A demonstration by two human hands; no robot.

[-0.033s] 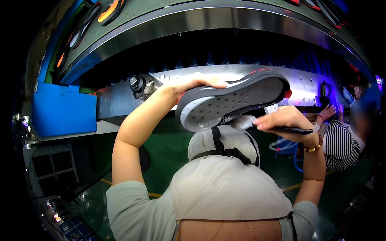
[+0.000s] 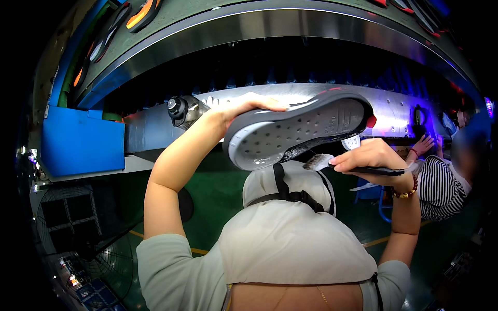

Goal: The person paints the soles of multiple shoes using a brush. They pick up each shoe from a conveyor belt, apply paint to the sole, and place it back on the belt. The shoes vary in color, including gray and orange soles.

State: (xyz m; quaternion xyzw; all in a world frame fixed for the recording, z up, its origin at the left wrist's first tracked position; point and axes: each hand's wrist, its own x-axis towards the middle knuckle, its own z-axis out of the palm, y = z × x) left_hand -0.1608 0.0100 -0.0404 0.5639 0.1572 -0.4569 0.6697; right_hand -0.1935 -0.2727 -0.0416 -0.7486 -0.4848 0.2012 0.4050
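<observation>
My left hand [image 2: 250, 107] grips the far left edge of a shoe sole [image 2: 306, 127], with its fingers over the rim. The sole is held up and tilted, its grey dotted inner face showing inside a dark raised rim. A wet, glossy patch shows on that face at the near left end and along the near edge. In my right hand [image 2: 371, 156] is a brush [image 2: 317, 162] with a dark handle and pale bristles pointing left. The bristles are just below the sole's near edge, seemingly apart from it.
Behind the sole runs a metal bench [image 2: 150, 124] with a dark-capped bottle [image 2: 179, 110]. Above it, a green belt [image 2: 187, 20] carries several soles. A blue box [image 2: 83, 140] stands at left. On the right is a person in a striped top [image 2: 441, 186].
The brush has come slightly down and away from the sole's near edge. The sole has shifted a little left and turned slightly in my left hand.
</observation>
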